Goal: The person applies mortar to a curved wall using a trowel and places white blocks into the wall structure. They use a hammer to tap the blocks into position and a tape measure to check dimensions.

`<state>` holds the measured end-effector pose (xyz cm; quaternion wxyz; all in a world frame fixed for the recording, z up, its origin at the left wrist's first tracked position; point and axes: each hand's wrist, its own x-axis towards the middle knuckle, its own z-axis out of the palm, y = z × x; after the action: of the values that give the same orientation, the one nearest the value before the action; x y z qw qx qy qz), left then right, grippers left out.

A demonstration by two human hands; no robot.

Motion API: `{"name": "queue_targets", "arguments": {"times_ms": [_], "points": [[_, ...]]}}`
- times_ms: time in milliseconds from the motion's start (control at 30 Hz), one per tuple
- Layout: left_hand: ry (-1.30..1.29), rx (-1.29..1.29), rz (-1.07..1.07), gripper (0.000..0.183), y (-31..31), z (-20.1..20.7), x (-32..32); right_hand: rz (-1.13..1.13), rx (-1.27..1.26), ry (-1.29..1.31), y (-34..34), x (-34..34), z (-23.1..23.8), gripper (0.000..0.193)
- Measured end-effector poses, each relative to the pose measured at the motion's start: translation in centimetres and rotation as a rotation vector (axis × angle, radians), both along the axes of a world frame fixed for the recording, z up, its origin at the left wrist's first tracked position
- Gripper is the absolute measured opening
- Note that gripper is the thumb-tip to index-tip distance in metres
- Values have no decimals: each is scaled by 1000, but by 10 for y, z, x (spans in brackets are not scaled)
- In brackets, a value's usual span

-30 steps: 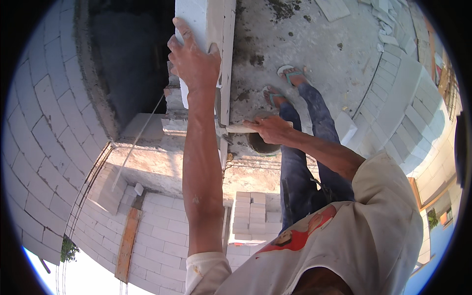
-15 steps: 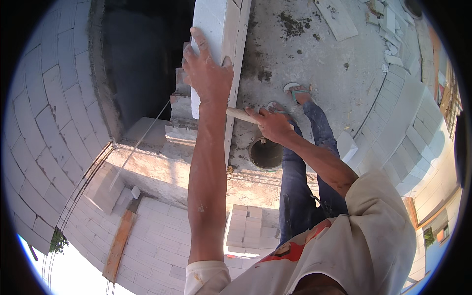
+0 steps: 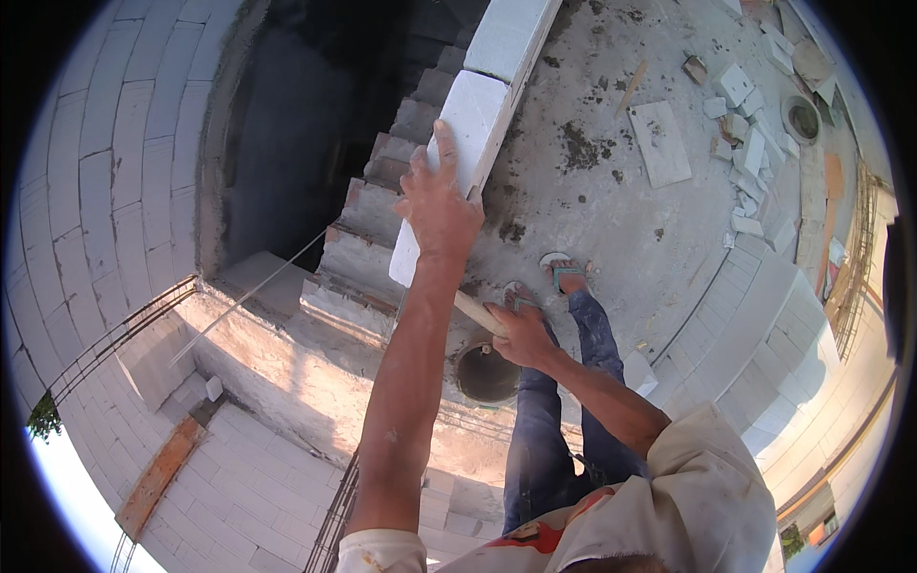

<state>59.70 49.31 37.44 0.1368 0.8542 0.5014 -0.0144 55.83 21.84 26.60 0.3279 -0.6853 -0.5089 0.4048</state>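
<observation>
A: Where does the white block [image 3: 473,119] lie?

B: In a narrow row along the edge of the grey concrete floor [image 3: 621,229]. Its far end meets a 2nd block [image 3: 506,38], with a thin dark seam between the 2.

A: And the left hand [image 3: 443,210]?

B: Grasping the white block from above, fingers spread over its top and left edge, thumb at its right edge.

A: What about the right hand [image 3: 525,336]?

B: Clenched around a pale handle [image 3: 480,313], nearer the body than the white block. The handle's other end goes behind the left forearm, so I can't tell what it belongs to.

A: Anything close by?

B: Just left of the white block, rough steps [image 3: 368,210] run beside a dark opening [image 3: 296,124]. On its body side there's a round bucket [image 3: 487,372], and to its right are 2 sandalled feet [image 3: 562,272].

A: Farther off?

B: Right of the white block, past dark splotches, lies 1 flat slab [image 3: 661,143]; well beyond that, broken blocks [image 3: 753,158] are heaped. Well apart to its left, toward the body, a thin cord [image 3: 250,296] slants.
</observation>
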Motion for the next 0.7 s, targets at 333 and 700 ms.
{"name": "queue_targets", "arguments": {"times_ms": [333,700], "points": [[-57,-18,37,109,-4,3,-7,-380,-195,714,4,113,157,51],[-102,12,48,110,-6,-2,-7,-167,43,143,143,222,154,45]]}}
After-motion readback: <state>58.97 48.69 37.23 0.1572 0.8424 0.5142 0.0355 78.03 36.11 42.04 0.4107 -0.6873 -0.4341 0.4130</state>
